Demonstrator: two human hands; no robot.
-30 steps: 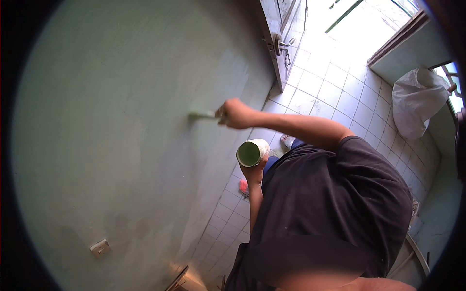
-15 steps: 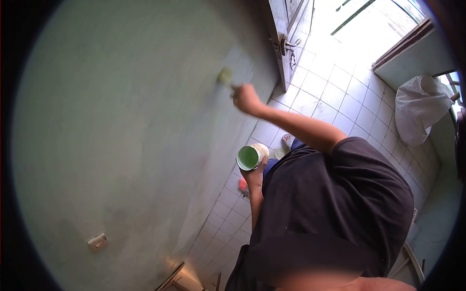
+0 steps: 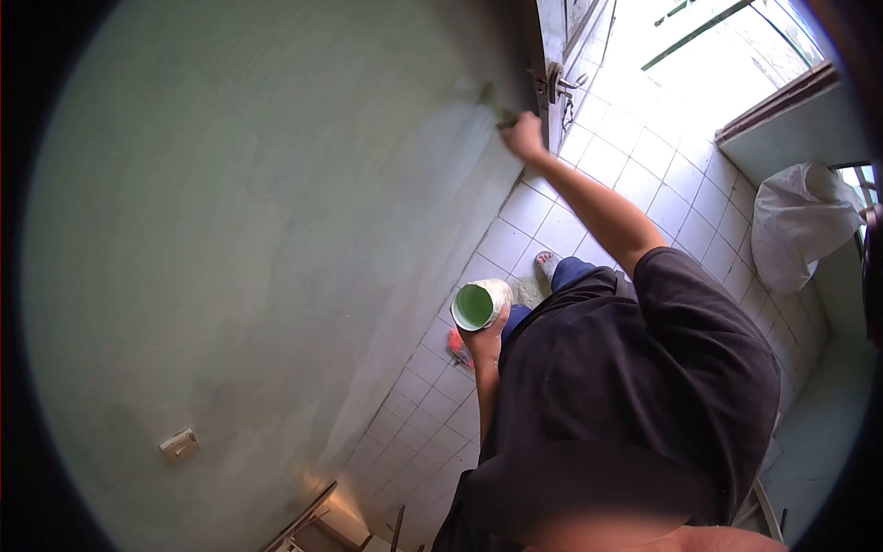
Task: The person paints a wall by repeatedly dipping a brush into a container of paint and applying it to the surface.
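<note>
My right hand [image 3: 524, 138] is closed round the handle of a paintbrush [image 3: 487, 96], with the arm stretched toward the door. The brush is smeared by motion, and its green-tinted bristles are at the pale green wall [image 3: 230, 239], near the door's edge. Lower down, my left hand [image 3: 483, 342] grips a whitish can [image 3: 499, 296] from beneath and the side. Its round mouth is tilted toward the camera and shows green paint [image 3: 474, 306] inside. The fingers behind the can are partly hidden.
A door [image 3: 555, 55] with a metal handle stands open beside the wall. White tiles [image 3: 607, 156] cover the floor. A white sack [image 3: 798, 225] hangs at the right. A switch [image 3: 178, 446] is on the wall. Wooden furniture [image 3: 342, 520] stands at the bottom; a red object [image 3: 459, 348] lies near the can.
My right hand has moved the brush up and to the right along the wall, toward the door. My left hand still holds the can, and the view has shifted slightly.
</note>
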